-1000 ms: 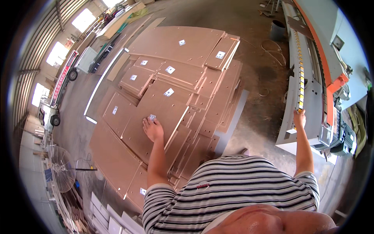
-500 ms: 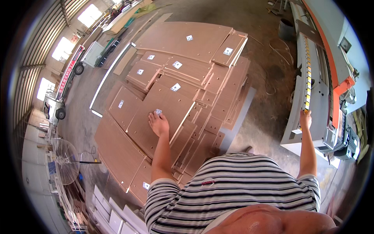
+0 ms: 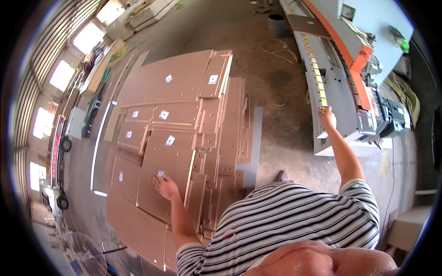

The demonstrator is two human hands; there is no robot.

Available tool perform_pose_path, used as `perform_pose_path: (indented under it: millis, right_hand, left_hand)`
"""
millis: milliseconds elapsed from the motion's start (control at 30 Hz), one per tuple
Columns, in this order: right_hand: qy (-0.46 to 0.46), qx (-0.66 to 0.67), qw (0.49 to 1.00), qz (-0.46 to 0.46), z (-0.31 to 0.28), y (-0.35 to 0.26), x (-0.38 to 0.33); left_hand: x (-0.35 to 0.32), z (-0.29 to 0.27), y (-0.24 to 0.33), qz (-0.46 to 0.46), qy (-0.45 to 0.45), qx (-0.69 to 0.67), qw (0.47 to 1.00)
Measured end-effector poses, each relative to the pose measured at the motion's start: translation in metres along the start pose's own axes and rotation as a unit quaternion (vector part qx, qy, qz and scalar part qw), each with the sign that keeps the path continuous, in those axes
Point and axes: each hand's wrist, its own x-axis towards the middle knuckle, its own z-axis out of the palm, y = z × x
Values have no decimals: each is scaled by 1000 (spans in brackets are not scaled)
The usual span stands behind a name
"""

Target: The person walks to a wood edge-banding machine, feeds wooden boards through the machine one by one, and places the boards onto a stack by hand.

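Observation:
My left hand (image 3: 165, 187) lies with its fingers spread on a brown wood-look panel (image 3: 168, 154), beside a small white label (image 3: 160, 174). That panel is on top of a wide, stepped stack of similar drilled panels. Out to the right, my right hand (image 3: 327, 119) reaches the near end of a strip of yellow and white segments (image 3: 319, 85) along a long grey machine (image 3: 338, 99). Its fingers look curled over the strip's end, and their tips are partly hidden.
An orange rail (image 3: 361, 60) runs along the machine, and a motor (image 3: 396, 112) sticks out from its near end. One brown panel (image 3: 307, 25) lies across the far part. A dark bucket (image 3: 277, 25) and loose hose (image 3: 282, 49) are on the floor. A fan (image 3: 83, 250) stands lower left.
The view has turned rightward, so the panel stack and machine sit farther left in it. Both hands keep to the same spots, the left on the panel and the right at the strip's end.

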Motion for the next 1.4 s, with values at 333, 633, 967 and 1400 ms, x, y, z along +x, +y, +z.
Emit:
perform_pose_path:
  millis: [333,633,967,1400]
  right_hand:
    - [22,5,1000,-1,-5,1,-4]
    - [4,35,999,15,-9,0,-7]
    - [4,45,999,0,0,6,2]
    - [-112,603,783,105,-13,68,65]
  left_hand:
    - [0,0,2,-9,-26,-10,1000]
    - [0,-6,6,1,-35,-19,999]
    - [5,18,-13,21,-51,-12,998]
    - [-144,-76,146,167,-109,-380,903]
